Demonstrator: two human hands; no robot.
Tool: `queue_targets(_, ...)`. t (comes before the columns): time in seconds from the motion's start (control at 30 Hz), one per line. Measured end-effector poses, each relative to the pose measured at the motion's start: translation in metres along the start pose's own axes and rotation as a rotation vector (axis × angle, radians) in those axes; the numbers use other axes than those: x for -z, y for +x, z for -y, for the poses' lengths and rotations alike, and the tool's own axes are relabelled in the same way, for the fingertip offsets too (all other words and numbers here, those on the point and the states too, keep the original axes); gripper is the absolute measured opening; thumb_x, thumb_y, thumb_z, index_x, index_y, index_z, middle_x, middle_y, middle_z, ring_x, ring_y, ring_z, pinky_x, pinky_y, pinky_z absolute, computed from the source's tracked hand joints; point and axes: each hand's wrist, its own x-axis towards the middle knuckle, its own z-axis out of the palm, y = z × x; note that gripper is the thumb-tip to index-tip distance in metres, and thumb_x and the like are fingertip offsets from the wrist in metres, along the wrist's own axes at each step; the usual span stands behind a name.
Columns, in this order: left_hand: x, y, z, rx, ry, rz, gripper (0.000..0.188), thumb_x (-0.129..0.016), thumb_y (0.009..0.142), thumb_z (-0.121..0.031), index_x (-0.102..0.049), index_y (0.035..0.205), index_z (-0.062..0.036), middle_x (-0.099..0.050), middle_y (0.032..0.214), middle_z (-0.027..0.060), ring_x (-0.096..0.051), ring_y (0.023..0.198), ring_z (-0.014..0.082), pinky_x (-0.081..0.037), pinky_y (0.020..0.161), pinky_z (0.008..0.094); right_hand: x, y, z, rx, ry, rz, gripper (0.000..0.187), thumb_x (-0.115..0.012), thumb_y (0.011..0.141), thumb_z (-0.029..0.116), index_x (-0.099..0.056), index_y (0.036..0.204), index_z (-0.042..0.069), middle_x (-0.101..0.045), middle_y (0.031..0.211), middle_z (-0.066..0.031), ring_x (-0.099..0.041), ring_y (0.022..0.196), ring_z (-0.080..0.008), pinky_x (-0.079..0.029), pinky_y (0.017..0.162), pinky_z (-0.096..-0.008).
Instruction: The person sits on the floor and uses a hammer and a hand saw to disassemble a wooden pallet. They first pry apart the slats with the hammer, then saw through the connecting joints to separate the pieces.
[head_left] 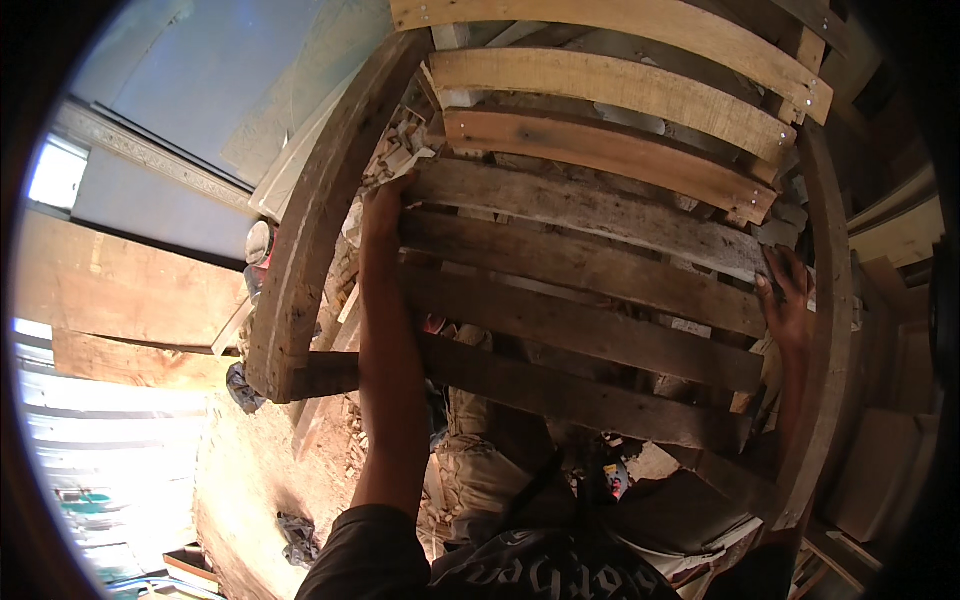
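Observation:
A weathered grey wooden slat (600, 218) lies across a wooden frame, between lighter slats above and darker ones below. My left hand (392, 192) is closed at the slat's left end, its fingers partly hidden. At the other end my right hand (787, 282) grips the slat, thumb on its near face and fingers bent around the end. Just above runs a reddish-brown slat (610, 158) with nail heads at its right end. Below are a dark slat (590, 265) and several more. Thick side beams flank the slats: a left beam (320, 220) and a right beam (832, 300).
Wood scraps (405, 140) and rubble lie beneath and beside the frame. A plywood sheet (130, 290) leans at the left, below a grey-blue wall panel (200, 80). Cardboard boxes (875, 460) stand at the right. A crumpled dark bag (298, 540) rests on the floor at lower left.

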Motion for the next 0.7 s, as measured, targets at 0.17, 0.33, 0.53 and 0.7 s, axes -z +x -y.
queue_targets(0.17,0.004,-0.001,0.001,-0.015,0.039,0.028,0.044,-0.072,0.081,-0.031,-0.069,0.108,0.0034,-0.069,0.096,0.0132,-0.064,0.083,0.0227,-0.049,0.076,0.0366,-0.001,-0.002,-0.005,0.034,-0.030,-0.011,0.039,-0.057,0.098,0.033,-0.060,0.133,0.015,-0.049,0.140,-0.0123,-0.043,0.131,-0.0305,-0.020,0.113,-0.0476)
queue_targets(0.33,0.035,0.054,0.041,-0.178,0.197,-0.015,0.047,-0.067,0.084,-0.036,-0.067,0.112,0.0023,-0.067,0.101,0.0138,-0.062,0.088,0.0254,-0.048,0.082,0.0392,-0.006,-0.001,-0.007,0.050,-0.030,-0.020,0.038,-0.060,0.096,0.030,-0.062,0.131,0.016,-0.050,0.140,-0.0125,-0.043,0.131,-0.0301,-0.022,0.113,-0.0456)
queue_targets(0.53,-0.003,0.027,0.021,-0.086,0.163,0.073,0.048,-0.061,0.088,-0.039,-0.066,0.116,0.0000,-0.066,0.106,0.0123,-0.059,0.098,0.0231,-0.044,0.088,0.0378,0.005,-0.007,-0.010,-0.004,-0.007,-0.072,0.037,-0.065,0.092,0.028,-0.064,0.129,0.020,-0.053,0.136,-0.0128,-0.048,0.127,-0.0314,-0.036,0.107,-0.0428)
queue_targets(0.7,0.007,0.025,0.017,-0.086,0.272,0.065,0.063,-0.060,0.088,-0.047,-0.057,0.129,0.0011,-0.061,0.121,0.0125,-0.057,0.107,0.0242,-0.041,0.096,0.0385,0.014,-0.003,-0.009,0.006,0.060,-0.040,0.043,-0.069,0.090,0.023,-0.060,0.133,0.020,-0.053,0.137,-0.0110,-0.050,0.126,-0.0265,-0.045,0.100,-0.0402)
